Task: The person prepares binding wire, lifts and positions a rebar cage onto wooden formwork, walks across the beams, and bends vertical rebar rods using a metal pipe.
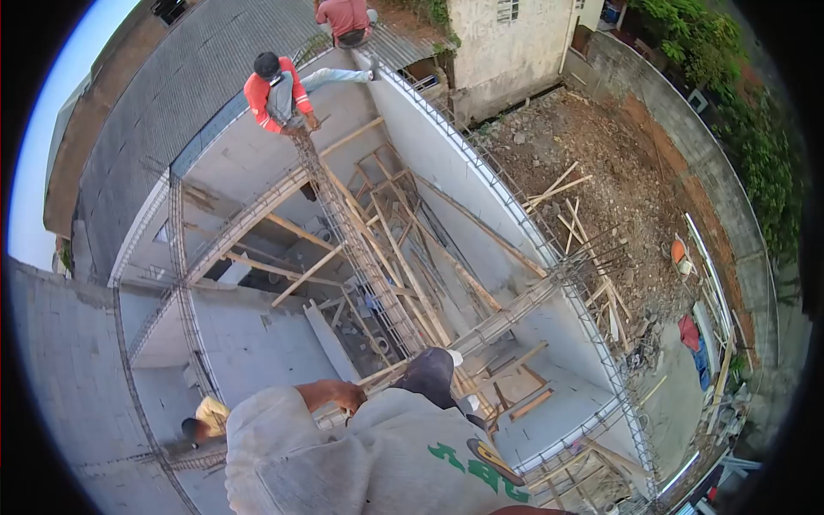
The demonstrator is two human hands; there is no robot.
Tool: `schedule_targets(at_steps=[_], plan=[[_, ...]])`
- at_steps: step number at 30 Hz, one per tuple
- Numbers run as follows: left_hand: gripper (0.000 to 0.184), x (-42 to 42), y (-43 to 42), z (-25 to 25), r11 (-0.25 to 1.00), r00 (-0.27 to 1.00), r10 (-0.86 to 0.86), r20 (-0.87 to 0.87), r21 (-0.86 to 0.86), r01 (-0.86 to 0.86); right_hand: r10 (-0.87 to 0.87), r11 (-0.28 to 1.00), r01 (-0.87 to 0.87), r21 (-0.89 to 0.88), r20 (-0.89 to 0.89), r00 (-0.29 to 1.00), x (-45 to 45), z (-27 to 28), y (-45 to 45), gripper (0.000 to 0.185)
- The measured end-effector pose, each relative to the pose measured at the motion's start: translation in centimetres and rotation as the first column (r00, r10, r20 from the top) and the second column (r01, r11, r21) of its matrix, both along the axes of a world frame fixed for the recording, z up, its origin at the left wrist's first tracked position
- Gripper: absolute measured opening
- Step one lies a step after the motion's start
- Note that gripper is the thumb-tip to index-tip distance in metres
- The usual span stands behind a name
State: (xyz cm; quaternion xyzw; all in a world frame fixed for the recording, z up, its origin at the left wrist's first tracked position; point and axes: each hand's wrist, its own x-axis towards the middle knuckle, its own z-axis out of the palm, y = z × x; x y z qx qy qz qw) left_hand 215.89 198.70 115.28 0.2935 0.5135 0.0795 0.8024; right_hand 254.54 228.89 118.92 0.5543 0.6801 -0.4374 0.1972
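Observation:
My left hand (347, 396) reaches forward from a grey sleeve, near the rebar beam cage (365, 283) below me. Its fingers look curled, with a small pale bit at them that I cannot make out. On the right side only a strip of my forearm shows at the bottom edge; my right hand is out of view. The grey shirt (378, 455) with green print fills the bottom. Beside my left hand is a dark-clothed knee (427, 375).
A person in red (273, 90) straddles the beam's far end; another in pink (346, 19) sits behind. A person in yellow (211, 417) is at lower left. Wooden props (403, 249) stand between walls far below. Rebar tops the wall (481, 167) at right; rubble lies beyond.

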Motion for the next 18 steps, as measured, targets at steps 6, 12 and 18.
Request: schedule_targets(at_steps=[6, 12, 18], plan=[[0.033, 2.5, 2.5, 10.3, 0.951, 0.949, 0.253, -0.187, -0.134, -0.28, -0.001, 0.999, 0.0, -0.049, -0.013, 1.0, 1.5, 0.1, -0.7, 0.026], [0.038, 4.7, 3.0, 15.7, 0.961, 0.915, 0.201, -0.349, -0.11, -0.253, -0.05, 0.995, 0.05, -0.081, -0.001, 0.999, 3.7, 0.5, -2.1, 0.027], [0.031, 4.2, 2.9, 14.3, 0.984, 0.975, 0.107, -0.195, -0.122, -0.133, -0.178, 0.981, 0.176, -0.076, -0.017, 0.984, 5.6, 1.3, -5.4, 0.028]])
